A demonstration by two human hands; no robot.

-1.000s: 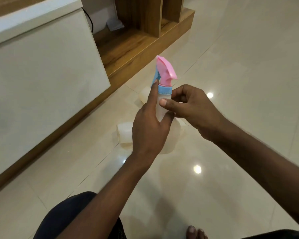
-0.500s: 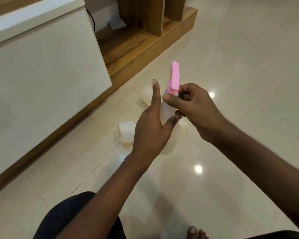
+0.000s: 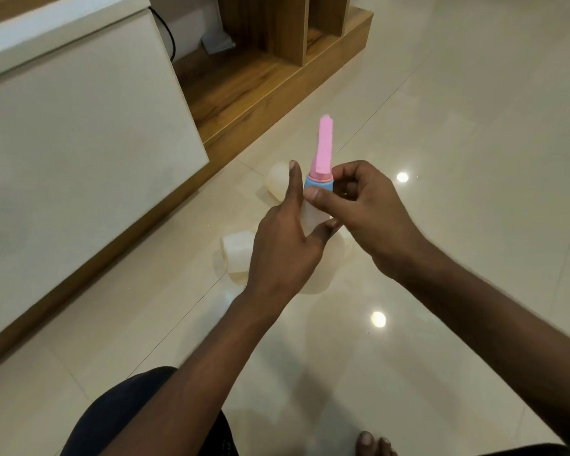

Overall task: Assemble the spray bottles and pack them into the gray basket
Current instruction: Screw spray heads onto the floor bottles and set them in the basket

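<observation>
I hold a translucent white spray bottle [image 3: 311,218] upright above the floor. My left hand [image 3: 285,245] wraps its body, index finger stretched up along the side. A pink spray head [image 3: 323,149] with a blue collar [image 3: 319,185] sits on the bottle's neck, seen edge-on. My right hand [image 3: 359,205] pinches the collar with thumb and fingers. Two more white bottles lie on the floor behind my hands: one bare bottle [image 3: 237,251] to the left, another bottle [image 3: 277,181] further back. No gray basket is in view.
A white cabinet [image 3: 79,143] stands at the left on a wooden plinth [image 3: 244,93] with upright wooden dividers behind. Glossy cream floor tiles [image 3: 458,126] stretch to the right. My knee [image 3: 129,416] and toes [image 3: 374,444] show at the bottom.
The pink spray head has turned from side-on to edge-on under my right fingers. My right thumb has shifted onto the blue collar. The bottle stays in my left hand.
</observation>
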